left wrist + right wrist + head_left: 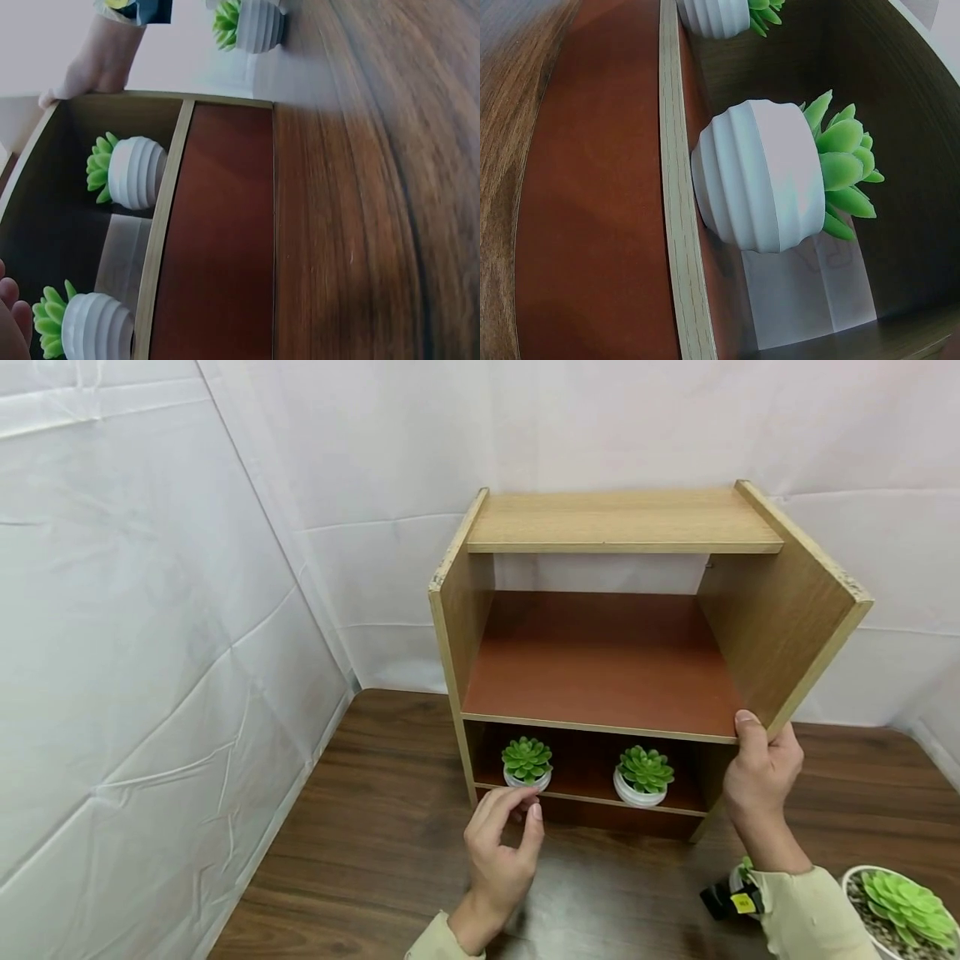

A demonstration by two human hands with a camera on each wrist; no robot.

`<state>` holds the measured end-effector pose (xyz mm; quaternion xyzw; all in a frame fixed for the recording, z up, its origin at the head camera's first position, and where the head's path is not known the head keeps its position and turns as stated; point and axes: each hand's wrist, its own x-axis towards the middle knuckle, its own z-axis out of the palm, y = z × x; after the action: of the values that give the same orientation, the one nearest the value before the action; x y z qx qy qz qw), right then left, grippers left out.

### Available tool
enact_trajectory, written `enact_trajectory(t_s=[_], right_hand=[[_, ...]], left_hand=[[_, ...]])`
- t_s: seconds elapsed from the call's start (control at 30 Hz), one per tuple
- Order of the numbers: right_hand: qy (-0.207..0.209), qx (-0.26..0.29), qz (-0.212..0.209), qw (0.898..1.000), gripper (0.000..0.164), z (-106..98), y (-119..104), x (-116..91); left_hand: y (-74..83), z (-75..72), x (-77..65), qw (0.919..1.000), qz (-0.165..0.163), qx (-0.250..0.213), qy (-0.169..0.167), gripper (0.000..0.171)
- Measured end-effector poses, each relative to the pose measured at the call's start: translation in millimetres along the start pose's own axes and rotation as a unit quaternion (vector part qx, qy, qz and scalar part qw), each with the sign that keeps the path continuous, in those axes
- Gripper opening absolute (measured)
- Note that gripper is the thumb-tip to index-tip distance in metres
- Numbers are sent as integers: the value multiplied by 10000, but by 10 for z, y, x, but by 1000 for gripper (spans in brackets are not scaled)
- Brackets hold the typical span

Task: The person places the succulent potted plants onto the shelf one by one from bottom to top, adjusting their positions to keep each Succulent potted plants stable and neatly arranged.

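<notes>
So the left hand [501, 853] is nearer, half-curled and empty, the left white-potted green succulent [527, 762] just beyond its fingertips [536, 812] on the dark-red lower shelf [581, 774], right hand [762, 777] gripping the tan wooden side panel [787, 618].

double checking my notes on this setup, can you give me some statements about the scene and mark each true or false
1. The right hand grips the right side panel of the shelf unit. True.
2. Three potted succulents stand in the lower compartment. False: two do, the left succulent and the right succulent.
3. The left hand holds a pot. False: the left hand holds nothing and is close to the left succulent.
4. A larger potted plant is beside the right sleeve. True.
5. Both small pots are black. False: both are white.
</notes>
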<state>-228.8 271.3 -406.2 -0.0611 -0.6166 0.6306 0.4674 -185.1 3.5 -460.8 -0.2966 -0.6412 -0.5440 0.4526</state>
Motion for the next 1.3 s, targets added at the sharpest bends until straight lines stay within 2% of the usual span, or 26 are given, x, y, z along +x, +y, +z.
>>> enact_trajectory(t_s=[0.2, 0.43, 0.53, 0.67, 0.8, 0.93, 1.1, 1.3], right_hand=[[21, -56, 6, 10000, 17, -3, -5, -4], [-43, -75, 17, 10000, 21, -5, 13, 3], [-30, -131, 25, 9999, 19, -7, 8, 1], [-20, -152, 36, 9999, 16, -4, -2, -3], [-11, -109, 44, 9999, 17, 2, -8, -3], [-34, -129, 11, 9999, 18, -3, -4, 4], [-75, -157, -11, 9998, 18, -6, -6, 7], [-80, -311, -13, 9995, 21, -7, -1, 0]], left_hand=[[-12, -97, 112, 9996, 153, 160, 157, 20], [-178, -170, 42, 9972, -22, 686, 295, 19], [-147, -189, 82, 9965, -35, 752, 363, 20], [-45, -227, 214, 9953, -68, 845, 478, 23], [-19, -265, 305, 9932, -117, 1006, 581, 28], [-108, -292, 299, 9917, -192, 1105, 624, 29], [-304, -330, 236, 9911, -354, 1158, 548, 31], [-409, -400, 323, 9891, -599, 1238, 526, 32]])
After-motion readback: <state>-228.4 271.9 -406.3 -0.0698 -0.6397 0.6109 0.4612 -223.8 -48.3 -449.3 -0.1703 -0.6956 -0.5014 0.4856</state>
